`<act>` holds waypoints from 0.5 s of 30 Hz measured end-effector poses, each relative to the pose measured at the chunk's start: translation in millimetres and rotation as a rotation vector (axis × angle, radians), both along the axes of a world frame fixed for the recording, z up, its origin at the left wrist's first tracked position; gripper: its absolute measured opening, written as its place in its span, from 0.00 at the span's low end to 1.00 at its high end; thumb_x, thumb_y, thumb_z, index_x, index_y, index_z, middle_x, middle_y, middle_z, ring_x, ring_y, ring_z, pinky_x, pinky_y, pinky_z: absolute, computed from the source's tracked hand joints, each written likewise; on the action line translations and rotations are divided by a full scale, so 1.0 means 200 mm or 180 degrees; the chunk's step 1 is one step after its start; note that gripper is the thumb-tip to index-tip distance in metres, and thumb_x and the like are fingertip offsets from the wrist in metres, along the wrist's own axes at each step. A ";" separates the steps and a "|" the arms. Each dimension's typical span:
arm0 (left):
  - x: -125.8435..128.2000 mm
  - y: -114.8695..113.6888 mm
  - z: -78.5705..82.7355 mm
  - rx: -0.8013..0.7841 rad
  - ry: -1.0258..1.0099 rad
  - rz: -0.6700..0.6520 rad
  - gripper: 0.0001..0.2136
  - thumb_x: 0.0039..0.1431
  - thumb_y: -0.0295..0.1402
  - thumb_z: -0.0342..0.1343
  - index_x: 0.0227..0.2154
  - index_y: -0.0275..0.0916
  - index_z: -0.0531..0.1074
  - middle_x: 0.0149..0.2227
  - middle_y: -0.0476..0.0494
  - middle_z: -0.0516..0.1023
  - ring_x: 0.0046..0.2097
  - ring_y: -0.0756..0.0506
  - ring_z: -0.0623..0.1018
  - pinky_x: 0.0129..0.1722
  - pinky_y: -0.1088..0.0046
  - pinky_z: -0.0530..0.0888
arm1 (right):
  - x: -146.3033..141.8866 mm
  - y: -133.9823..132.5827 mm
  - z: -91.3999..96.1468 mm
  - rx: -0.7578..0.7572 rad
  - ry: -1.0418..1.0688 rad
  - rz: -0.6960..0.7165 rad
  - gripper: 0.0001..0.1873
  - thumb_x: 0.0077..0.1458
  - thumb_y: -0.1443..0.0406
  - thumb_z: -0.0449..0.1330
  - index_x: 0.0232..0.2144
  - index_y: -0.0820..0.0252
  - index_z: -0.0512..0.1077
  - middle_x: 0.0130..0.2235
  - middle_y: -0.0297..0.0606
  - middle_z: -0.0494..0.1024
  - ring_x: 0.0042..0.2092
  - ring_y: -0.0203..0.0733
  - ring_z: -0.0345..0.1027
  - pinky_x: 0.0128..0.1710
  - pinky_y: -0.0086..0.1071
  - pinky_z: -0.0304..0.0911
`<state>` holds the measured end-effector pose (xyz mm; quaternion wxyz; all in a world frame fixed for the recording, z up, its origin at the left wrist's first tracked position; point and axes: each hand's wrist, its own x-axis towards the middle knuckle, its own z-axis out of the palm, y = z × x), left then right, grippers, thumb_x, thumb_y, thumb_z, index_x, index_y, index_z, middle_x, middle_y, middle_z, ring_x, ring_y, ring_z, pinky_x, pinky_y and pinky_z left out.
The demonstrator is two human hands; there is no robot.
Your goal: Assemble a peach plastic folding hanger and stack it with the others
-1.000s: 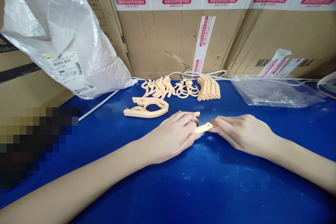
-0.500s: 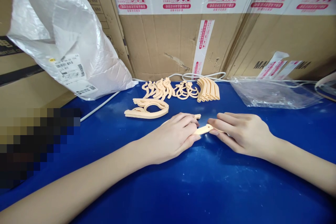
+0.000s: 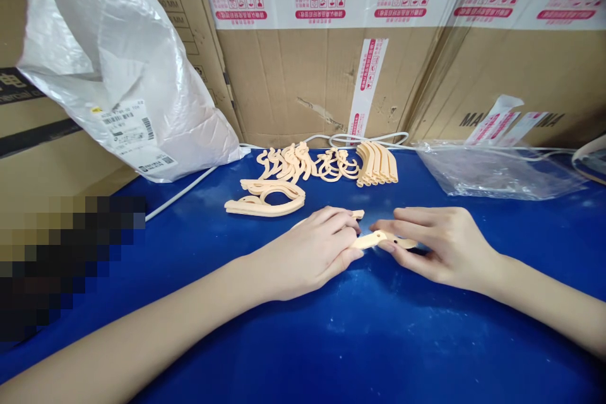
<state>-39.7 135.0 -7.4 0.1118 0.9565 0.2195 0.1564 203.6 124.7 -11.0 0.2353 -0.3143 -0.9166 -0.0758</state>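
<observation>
Beneath and between my hands is a beige plastic folding hanger (image 3: 369, 240), with a small hole near its end. My left hand (image 3: 315, 249) is closed over its left part, thumb along the near edge; the palm hides most of what it grips. Another beige end (image 3: 358, 214) sticks out beyond those fingers. My right hand (image 3: 433, 243) pinches the holed end between thumb and index finger, its other fingers partly spread. A curved beige part (image 3: 404, 243) shows under the right fingers; how it joins the rest is hidden.
Behind my hands lie folded hangers (image 3: 265, 207), a pile of loose hooks (image 3: 288, 161), ring-shaped hook parts (image 3: 331, 166) and a row of curved arms (image 3: 377, 163). A white plastic bag (image 3: 142, 76), a clear bag (image 3: 492, 170), a white cable (image 3: 182, 192) and cardboard boxes (image 3: 303, 76) border the blue table (image 3: 379, 341).
My right fingers have loosened and spread a little, uncovering more of the curved part under them. My left hand keeps its grip, and the view has shifted very slightly.
</observation>
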 end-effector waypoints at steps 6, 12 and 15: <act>0.00 -0.01 0.00 0.0029 0.0050 0.0024 0.16 0.70 0.33 0.37 0.49 0.34 0.68 0.52 0.37 0.70 0.61 0.42 0.62 0.60 0.61 0.64 | 0.00 0.00 -0.01 -0.0391 0.0121 -0.0049 0.10 0.61 0.62 0.55 0.40 0.56 0.75 0.25 0.31 0.73 0.24 0.32 0.65 0.22 0.28 0.51; 0.00 0.00 -0.01 0.0020 0.0064 0.0038 0.15 0.70 0.34 0.39 0.45 0.33 0.69 0.53 0.36 0.69 0.61 0.42 0.62 0.61 0.61 0.63 | 0.00 0.00 0.00 -0.0594 0.0099 -0.0026 0.11 0.61 0.62 0.54 0.38 0.56 0.76 0.24 0.31 0.71 0.22 0.31 0.62 0.22 0.28 0.49; 0.00 0.00 -0.01 -0.0006 0.0119 0.0015 0.15 0.70 0.33 0.39 0.47 0.35 0.69 0.55 0.37 0.68 0.62 0.41 0.62 0.61 0.59 0.62 | 0.00 -0.01 0.01 -0.0760 0.0071 0.0013 0.11 0.61 0.62 0.54 0.38 0.57 0.76 0.24 0.30 0.69 0.22 0.30 0.59 0.22 0.28 0.49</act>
